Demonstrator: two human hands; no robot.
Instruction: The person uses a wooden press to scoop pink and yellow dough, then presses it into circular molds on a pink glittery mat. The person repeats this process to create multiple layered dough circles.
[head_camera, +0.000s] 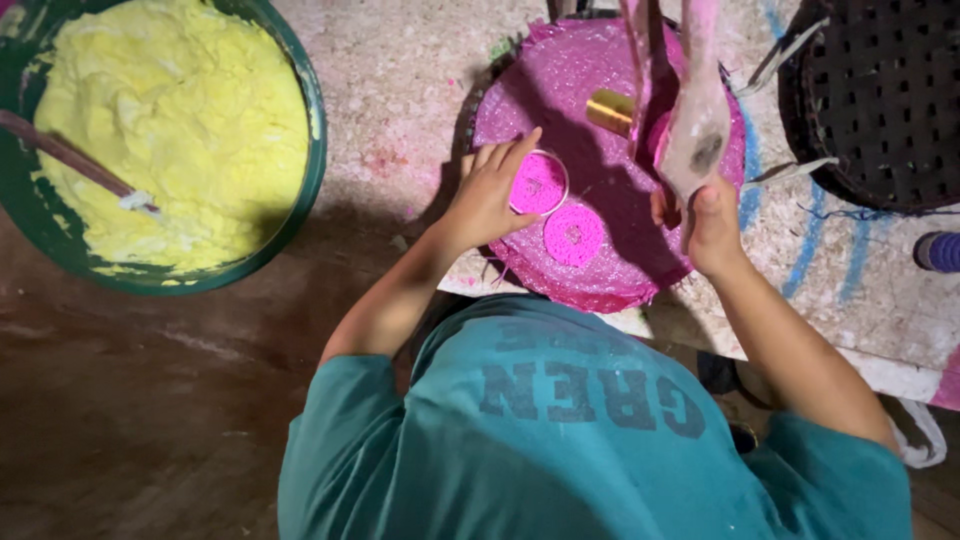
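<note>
Seen from above, a person in a teal shirt bends over a round tray heaped with glittery pink powder, which sits on a worn, stained mat spread on the floor. The left hand lies at the tray's left edge, fingers curled round a small white-rimmed ring mould packed with pink powder. Just beside it, nearer the person, a round pink disc lies on the powder. The right hand is closed on the lower end of a pink-smeared paddle that stands up over the tray's right side. A small gold cylinder rests near the tray's far edge. Off the mat's left edge, a green tub holds yellow powder with a stick in it. At the mat's far right corner sits a dark woven basket.
</note>
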